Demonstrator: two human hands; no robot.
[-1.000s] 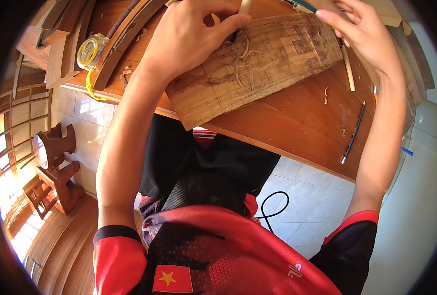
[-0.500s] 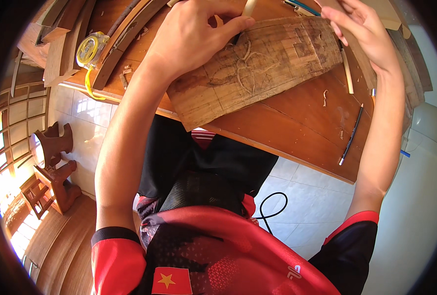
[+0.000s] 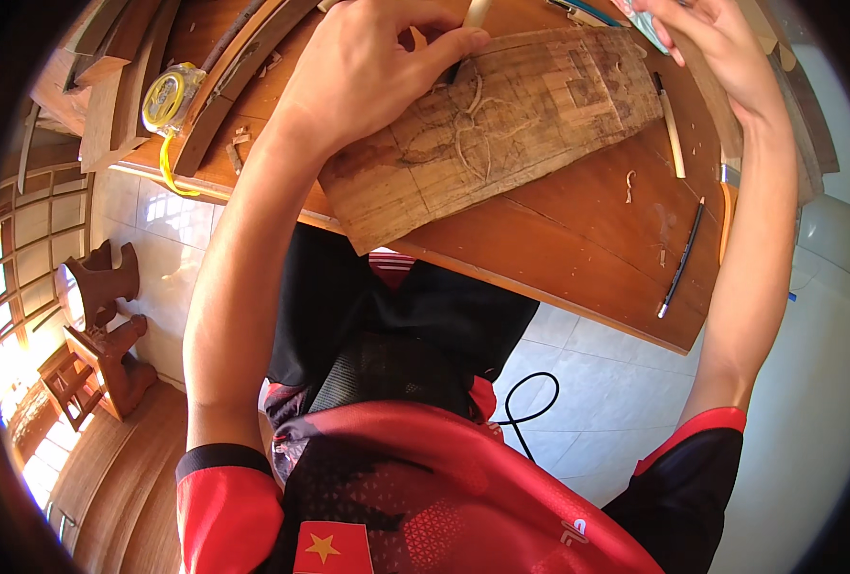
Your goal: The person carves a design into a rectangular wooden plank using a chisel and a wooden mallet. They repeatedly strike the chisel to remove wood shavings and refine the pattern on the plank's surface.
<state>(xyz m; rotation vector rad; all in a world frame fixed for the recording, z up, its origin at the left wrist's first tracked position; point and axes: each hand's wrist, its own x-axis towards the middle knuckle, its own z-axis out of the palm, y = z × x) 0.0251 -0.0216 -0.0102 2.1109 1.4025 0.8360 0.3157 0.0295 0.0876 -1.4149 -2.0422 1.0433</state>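
A wooden board [image 3: 540,115] with a carved flower-like outline and a squared motif lies slanted on the table, its left corner overhanging the near edge. At its far left edge, my left hand [image 3: 372,72] is closed round a carving chisel [image 3: 477,13] with a pale wooden handle; the dark lower end touches or hovers over the board. Beyond the board's right end, my right hand [image 3: 717,43] is closed on a pale blue-green item [image 3: 647,27], cut off by the frame's top, kind unclear. A second pale-handled tool [image 3: 672,134] lies beside the board.
A dark pencil [image 3: 681,258] and wood shavings [image 3: 630,187] lie on the brown table [image 3: 578,239]. A yellow tape measure [image 3: 167,100] sits at the left among curved wood pieces [image 3: 243,67]. More timber [image 3: 793,115] stands at the right. A carved wooden stool [image 3: 100,368] is on the floor.
My right hand has moved slightly outward and up, and the pale blue-green item now shows in its fingers. My left hand and the chisel have barely moved.
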